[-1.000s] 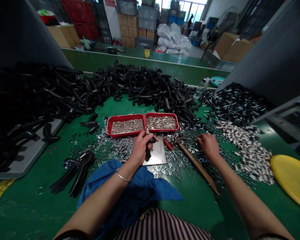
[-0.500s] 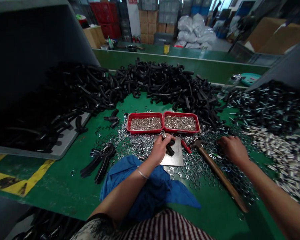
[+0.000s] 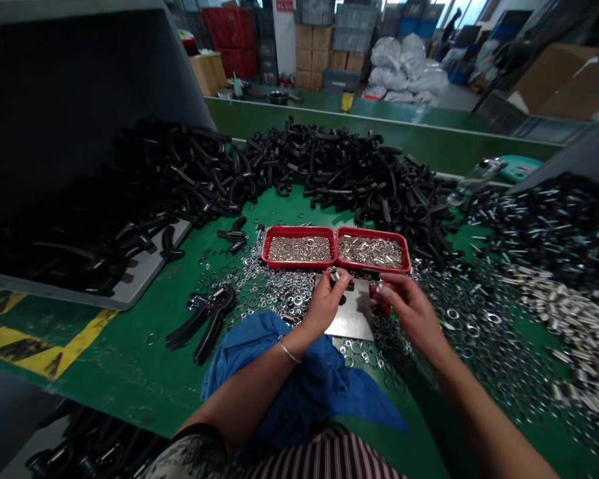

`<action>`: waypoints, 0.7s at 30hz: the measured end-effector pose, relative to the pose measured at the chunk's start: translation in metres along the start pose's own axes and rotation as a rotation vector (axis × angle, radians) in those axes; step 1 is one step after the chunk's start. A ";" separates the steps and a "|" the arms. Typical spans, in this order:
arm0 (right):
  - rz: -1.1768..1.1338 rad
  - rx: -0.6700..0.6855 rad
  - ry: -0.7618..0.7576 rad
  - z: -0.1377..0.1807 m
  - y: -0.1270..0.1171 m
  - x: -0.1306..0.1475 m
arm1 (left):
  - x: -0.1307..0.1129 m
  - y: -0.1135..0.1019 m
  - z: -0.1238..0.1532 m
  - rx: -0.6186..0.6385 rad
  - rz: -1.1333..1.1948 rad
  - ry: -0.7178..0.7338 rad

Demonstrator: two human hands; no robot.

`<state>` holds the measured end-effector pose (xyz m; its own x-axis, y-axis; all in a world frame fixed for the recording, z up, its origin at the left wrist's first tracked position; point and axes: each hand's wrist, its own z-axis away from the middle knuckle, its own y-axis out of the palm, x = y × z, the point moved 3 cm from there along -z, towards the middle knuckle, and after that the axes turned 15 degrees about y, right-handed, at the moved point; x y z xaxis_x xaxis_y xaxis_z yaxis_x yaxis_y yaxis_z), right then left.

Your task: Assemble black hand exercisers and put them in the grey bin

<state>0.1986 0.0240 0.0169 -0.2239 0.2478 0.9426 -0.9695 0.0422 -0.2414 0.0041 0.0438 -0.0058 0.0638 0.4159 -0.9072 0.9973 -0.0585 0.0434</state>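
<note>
Head camera view: the left hand (image 3: 326, 303) is closed around a small black plastic piece (image 3: 350, 286), with a silvery metal coil (image 3: 335, 274) showing above its thumb and fingers. Both sit over the upper part of a flat, grey, square metal plate (image 3: 354, 322) on the green worktop (image 3: 130, 369). Just right of the plate is the right hand (image 3: 406, 303), its fingers bent towards the thumb and pointing at the left hand, apart from it; whether they pinch something small cannot be told. A red handle (image 3: 385, 306) shows partly beneath these fingers.

Directly beyond the hands, two red rectangular plastic trays (image 3: 299, 266) stand end to end, filled with small silvery metal parts. Loose silvery metal rings (image 3: 282, 287) lie scattered around the plate. A crumpled blue cloth (image 3: 284, 372) lies under the left forearm, and left of it rests a black spring clamp (image 3: 208, 332) with two long handles. Farther back, a long heap of black curved plastic parts (image 3: 329, 163) spans the worktop; at the right lies a pile of silvery metal cylinders (image 3: 554, 303).
</note>
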 end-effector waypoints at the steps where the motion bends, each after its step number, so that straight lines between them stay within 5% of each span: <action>1: -0.124 0.086 0.063 0.004 0.019 -0.001 | -0.001 0.001 0.000 0.008 -0.001 0.009; 6: -0.509 0.283 0.287 0.003 0.061 -0.017 | -0.001 0.003 0.002 0.051 -0.028 0.037; 10: -0.589 0.313 0.353 0.002 0.054 -0.020 | 0.001 0.004 0.002 0.088 -0.101 0.073; 17: -0.340 0.237 0.202 0.012 0.044 -0.013 | -0.009 0.005 0.002 0.136 -0.146 0.195; 21: -0.559 0.495 0.361 0.018 0.048 -0.018 | -0.021 0.007 0.002 0.333 -0.212 0.397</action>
<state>0.1541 0.0038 -0.0078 0.2682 0.6159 0.7408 -0.8788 -0.1587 0.4501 0.0095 0.0331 0.0128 -0.0642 0.7558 -0.6517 0.9291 -0.1930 -0.3154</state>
